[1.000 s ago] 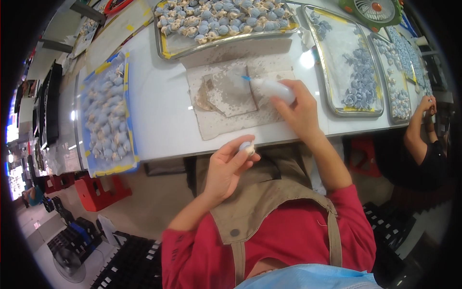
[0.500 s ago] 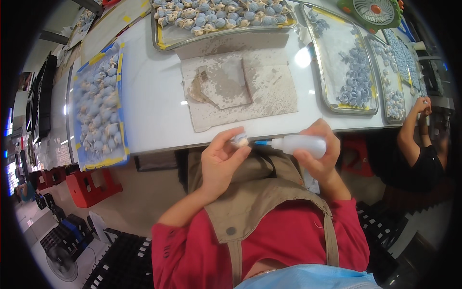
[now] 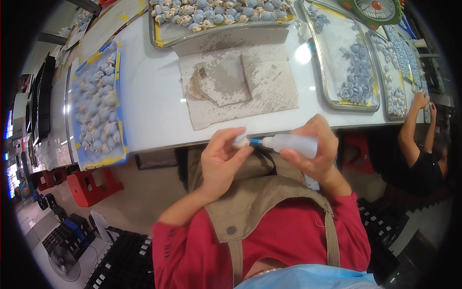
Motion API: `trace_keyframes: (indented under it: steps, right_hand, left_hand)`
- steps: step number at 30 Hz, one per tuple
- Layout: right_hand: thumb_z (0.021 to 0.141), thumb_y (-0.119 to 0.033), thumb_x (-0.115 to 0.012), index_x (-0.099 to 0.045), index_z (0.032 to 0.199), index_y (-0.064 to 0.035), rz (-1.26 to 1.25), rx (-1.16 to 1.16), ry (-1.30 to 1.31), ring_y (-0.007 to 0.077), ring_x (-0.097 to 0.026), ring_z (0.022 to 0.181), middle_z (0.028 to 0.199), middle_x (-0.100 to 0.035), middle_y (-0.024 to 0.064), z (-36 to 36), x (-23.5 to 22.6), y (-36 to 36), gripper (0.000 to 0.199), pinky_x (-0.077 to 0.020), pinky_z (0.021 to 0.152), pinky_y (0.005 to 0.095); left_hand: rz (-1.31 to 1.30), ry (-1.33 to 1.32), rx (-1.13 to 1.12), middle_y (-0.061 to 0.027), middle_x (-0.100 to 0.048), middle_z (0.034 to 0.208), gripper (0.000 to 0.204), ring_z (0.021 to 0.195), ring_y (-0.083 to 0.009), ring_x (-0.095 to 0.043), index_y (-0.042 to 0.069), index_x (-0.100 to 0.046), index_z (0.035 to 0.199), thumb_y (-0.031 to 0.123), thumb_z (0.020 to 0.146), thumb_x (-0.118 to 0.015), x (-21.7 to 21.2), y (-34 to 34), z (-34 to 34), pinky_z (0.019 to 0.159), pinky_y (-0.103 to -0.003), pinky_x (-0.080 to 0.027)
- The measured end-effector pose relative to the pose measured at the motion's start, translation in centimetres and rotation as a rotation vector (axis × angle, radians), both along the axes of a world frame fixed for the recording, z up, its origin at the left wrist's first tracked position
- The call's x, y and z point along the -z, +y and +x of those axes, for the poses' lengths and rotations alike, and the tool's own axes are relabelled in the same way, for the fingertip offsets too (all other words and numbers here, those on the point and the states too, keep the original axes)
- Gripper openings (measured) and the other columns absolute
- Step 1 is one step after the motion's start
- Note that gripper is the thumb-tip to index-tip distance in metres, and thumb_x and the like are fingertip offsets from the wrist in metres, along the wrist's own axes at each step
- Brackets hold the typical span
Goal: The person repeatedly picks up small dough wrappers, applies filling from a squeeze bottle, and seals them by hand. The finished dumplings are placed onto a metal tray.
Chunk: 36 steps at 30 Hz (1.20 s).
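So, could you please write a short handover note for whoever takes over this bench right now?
Left hand: pinches a small pale piece at chest height, off the table.
Right hand: grips a white squeeze bottle, its blue nozzle touching the piece.
White table: stained cloth, trays of bluish pieces left, top and right.
Done: bottle brought to piece.
Left: cannot tell how many pieces remain.
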State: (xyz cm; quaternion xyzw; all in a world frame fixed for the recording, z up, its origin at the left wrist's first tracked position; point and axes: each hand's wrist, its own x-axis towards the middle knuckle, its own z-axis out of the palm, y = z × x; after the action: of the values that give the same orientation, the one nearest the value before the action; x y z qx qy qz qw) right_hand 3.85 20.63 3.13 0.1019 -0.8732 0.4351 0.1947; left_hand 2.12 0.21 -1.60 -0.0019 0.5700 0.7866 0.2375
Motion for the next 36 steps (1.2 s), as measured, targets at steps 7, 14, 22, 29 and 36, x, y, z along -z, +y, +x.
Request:
trace_keyframes:
  steps: [7, 14, 22, 29, 36]
  right_hand:
    - [0.061, -0.016, -0.080, -0.058, 0.077, -0.0045, 0.011, 0.004, -0.018, 0.0204, -0.050, 0.057, 0.068, -0.058, 0.0053, -0.1, 0.1, 0.1, 0.030, -0.0396, 0.051, 0.0294]
    - [0.062, -0.015, -0.079, -0.058, 0.077, -0.0049, -0.050, 0.044, -0.048, 0.0193, -0.048, 0.058, 0.067, -0.056, 0.0052, 0.3, 0.6, 0.6, 0.028, -0.0378, 0.050, 0.0291]
    - [0.061, -0.015, -0.080, -0.057, 0.077, -0.0045, -0.036, 0.039, -0.026, 0.0200, -0.046, 0.056, 0.066, -0.055, 0.0050, -0.1, 0.8, 0.4, 0.030, -0.0369, 0.050, 0.0296]
    - [0.061, -0.014, -0.080, -0.057, 0.077, -0.0040, -0.048, 0.031, -0.055, 0.0191, -0.047, 0.056, 0.066, -0.055, 0.0048, -0.4, 0.8, 0.4, 0.030, -0.0377, 0.050, 0.0287]
    - [0.072, -0.012, -0.071, -0.056, 0.084, -0.0002, -0.401, 0.239, -0.147, 0.0186, -0.053, 0.063, 0.075, -0.058, 0.0086, -3.0, 2.4, -0.3, 0.022, -0.0419, 0.057, 0.0272]
  left_hand:
    - [0.018, -0.031, -0.003, -0.0070, -0.058, 0.098, 0.039, 0.087, -0.0113, -0.056, -0.002, -0.048, 0.118, -0.006, 0.081, -0.059, 0.0, -0.1, -0.1, 0.076, -0.023, -0.047]
    - [0.074, -0.138, -0.025, -0.0097, -0.059, 0.097, 0.037, 0.087, -0.0152, -0.060, -0.003, -0.047, 0.117, -0.003, 0.082, -0.058, -0.7, 0.0, -0.1, 0.077, -0.025, -0.049]
    - [0.100, -0.148, -0.024, -0.0096, -0.059, 0.102, 0.037, 0.087, -0.0165, -0.060, -0.002, -0.047, 0.118, 0.001, 0.083, -0.060, -0.5, 0.2, 0.0, 0.078, -0.027, -0.049]
    - [0.107, -0.144, -0.037, -0.0104, -0.057, 0.107, 0.036, 0.087, -0.0173, -0.061, -0.001, -0.048, 0.118, 0.003, 0.084, -0.059, -0.4, -0.2, -0.3, 0.075, -0.026, -0.048]
    - [0.210, -0.283, -0.057, -0.0111, -0.056, 0.109, 0.036, 0.087, -0.0173, -0.060, 0.001, -0.048, 0.118, 0.005, 0.084, -0.058, 0.2, -0.6, -1.1, 0.072, -0.024, -0.049]
